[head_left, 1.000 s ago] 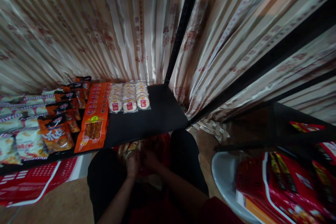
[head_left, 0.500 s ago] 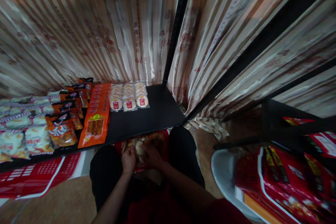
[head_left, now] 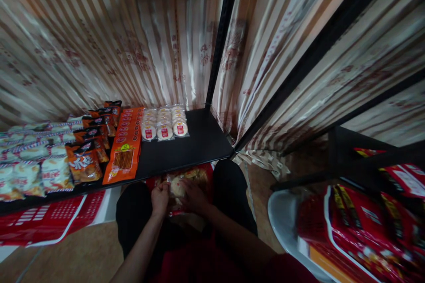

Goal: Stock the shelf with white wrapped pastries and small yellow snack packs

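Both my hands are low between my knees, just under the front edge of a black shelf (head_left: 186, 152). My left hand (head_left: 160, 198) and my right hand (head_left: 194, 195) are closed on the two sides of a clear packet of round pale crackers (head_left: 177, 185). The packet sits over a red bag or bin (head_left: 202, 176) in my lap. Up on the shelf lie three rows of the same round cracker packets (head_left: 164, 124), with bare black shelf to their right.
Left of the crackers lie orange snack packs (head_left: 123, 152), dark orange chip bags (head_left: 84, 161) and pale bags (head_left: 29, 172). A red basket (head_left: 40, 221) sits below at left. A white stool (head_left: 282, 221) and red packages (head_left: 361, 230) stand at right. Striped curtains hang behind.
My hands have lifted slightly with the cracker packet, which now shows more plainly between them. The view has shifted a little.
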Motion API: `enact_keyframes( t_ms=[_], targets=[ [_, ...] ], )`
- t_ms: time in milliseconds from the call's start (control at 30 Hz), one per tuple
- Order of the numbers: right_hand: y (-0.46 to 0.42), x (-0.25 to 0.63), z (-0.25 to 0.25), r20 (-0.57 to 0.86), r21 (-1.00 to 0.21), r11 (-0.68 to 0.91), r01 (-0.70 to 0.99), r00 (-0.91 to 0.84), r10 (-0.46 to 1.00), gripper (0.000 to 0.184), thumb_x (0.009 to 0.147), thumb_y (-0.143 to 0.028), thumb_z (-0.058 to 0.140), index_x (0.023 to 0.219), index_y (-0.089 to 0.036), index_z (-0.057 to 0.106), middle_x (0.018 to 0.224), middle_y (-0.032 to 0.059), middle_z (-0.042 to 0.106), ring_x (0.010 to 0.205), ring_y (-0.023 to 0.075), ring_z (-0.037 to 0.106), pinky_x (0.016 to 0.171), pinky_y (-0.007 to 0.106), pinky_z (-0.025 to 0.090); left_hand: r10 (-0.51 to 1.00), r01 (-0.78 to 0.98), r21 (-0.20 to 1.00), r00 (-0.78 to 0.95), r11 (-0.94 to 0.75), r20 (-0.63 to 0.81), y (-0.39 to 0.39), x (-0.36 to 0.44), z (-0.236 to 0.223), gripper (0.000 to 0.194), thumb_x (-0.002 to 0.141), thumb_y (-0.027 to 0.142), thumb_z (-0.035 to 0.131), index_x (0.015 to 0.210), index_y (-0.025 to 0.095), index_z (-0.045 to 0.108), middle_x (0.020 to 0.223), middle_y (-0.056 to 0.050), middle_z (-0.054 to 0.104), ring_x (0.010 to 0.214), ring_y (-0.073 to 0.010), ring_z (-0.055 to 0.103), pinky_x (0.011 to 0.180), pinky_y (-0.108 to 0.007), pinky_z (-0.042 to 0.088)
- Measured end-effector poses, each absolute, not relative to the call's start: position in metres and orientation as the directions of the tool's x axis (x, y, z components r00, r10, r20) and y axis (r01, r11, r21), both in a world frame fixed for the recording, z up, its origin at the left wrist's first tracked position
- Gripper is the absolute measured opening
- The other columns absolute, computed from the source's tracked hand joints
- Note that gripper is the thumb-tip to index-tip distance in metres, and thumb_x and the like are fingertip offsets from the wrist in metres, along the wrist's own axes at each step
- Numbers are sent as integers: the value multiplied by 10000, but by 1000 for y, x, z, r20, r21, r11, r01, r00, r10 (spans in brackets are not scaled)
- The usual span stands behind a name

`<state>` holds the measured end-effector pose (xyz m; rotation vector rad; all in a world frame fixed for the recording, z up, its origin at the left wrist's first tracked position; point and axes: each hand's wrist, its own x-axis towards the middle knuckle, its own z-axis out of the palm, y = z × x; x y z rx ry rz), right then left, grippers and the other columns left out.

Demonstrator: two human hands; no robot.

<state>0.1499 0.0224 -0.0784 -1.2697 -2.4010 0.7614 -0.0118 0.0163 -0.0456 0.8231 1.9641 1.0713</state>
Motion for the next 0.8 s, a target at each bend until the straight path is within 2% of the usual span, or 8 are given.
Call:
enact_keyframes(
  t_ms=[100, 233, 433, 633, 800],
  targets=[
    [18, 152, -75, 43, -586, 460, 667, -542, 839, 712, 693, -211, 579, 1351, -94, 332, 1385, 171, 370, 1302, 245, 293, 1086, 421, 246, 792, 57, 889, -482, 455, -374, 16, -12, -38, 266, 609, 328, 515, 658, 123, 676, 488, -1, 584, 494, -148, 540, 511, -255, 424],
    [14, 155, -67, 103, -596, 475, 647, -525, 845, 654, 720, -230, 567, 1331, -108, 367, 1393, 170, 361, 1308, 253, 282, 1078, 432, 258, 795, -60, 902, -450, 427, -407, 17, -10, -23, 256, 567, 341, 544, 615, 118, 659, 464, 3, 561, 460, -132, 504, 477, -245, 398],
    [17, 158, -49, 167, -614, 495, 615, -511, 843, 632, 719, -245, 568, 1308, -97, 394, 1427, 187, 293, 1319, 266, 259, 1064, 440, 274, 787, -112, 894, -436, 434, -437, 22, -8, -1, 287, 524, 377, 583, 606, 112, 657, 485, -7, 572, 459, -119, 478, 471, -242, 372],
    [16, 159, -34, 180, -653, 487, 581, -505, 844, 692, 733, -313, 570, 1351, -122, 326, 1438, 184, 266, 1328, 263, 241, 1062, 453, 257, 763, -180, 868, -418, 463, -493, 24, -10, 10, 254, 485, 349, 598, 584, 118, 627, 467, 17, 547, 440, -98, 434, 459, -229, 327],
    [13, 161, -20, 134, -720, 477, 504, -573, 808, 734, 683, -406, 636, 1320, -144, 382, 1410, 168, 314, 1306, 276, 279, 1053, 431, 269, 755, -228, 859, -410, 458, -512, 25, -11, 14, 233, 485, 345, 583, 570, 129, 605, 447, 35, 522, 431, -92, 416, 460, -228, 322]
  ],
)
